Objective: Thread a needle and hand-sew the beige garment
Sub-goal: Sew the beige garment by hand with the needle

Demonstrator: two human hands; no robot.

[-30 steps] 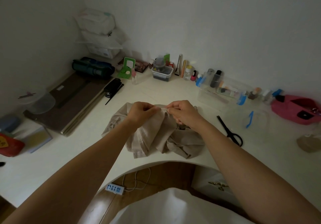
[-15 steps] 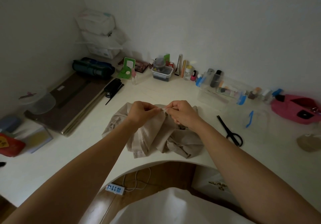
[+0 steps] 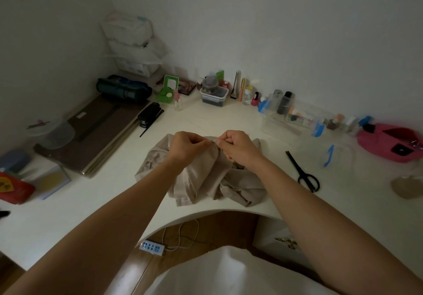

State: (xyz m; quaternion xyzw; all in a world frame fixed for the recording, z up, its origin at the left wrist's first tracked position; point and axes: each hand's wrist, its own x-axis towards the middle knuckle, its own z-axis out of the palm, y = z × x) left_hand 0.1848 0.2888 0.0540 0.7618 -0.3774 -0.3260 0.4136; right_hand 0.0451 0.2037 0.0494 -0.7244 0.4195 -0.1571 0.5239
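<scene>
The beige garment [image 3: 206,178] lies bunched on the white desk [image 3: 96,205] near its curved front edge. Both my hands hover over its far part, fingertips almost meeting. My right hand [image 3: 240,148] pinches a thin silver needle [image 3: 215,140] that points left across the small gap. My left hand [image 3: 186,147] has its fingers curled and pinches a raised fold of the garment right at the needle's tip. The thread is too fine to make out.
Black scissors [image 3: 303,172] lie right of the garment, with a clear lidded box [image 3: 295,118] and a pink pouch [image 3: 389,142] behind them. Small bottles line the back wall. A stapler [image 3: 150,114], brown boards [image 3: 98,132] and a plastic bowl [image 3: 53,132] sit left.
Hardly anything differs: both hands stay together over the garment, with only slight finger movement at the needle.
</scene>
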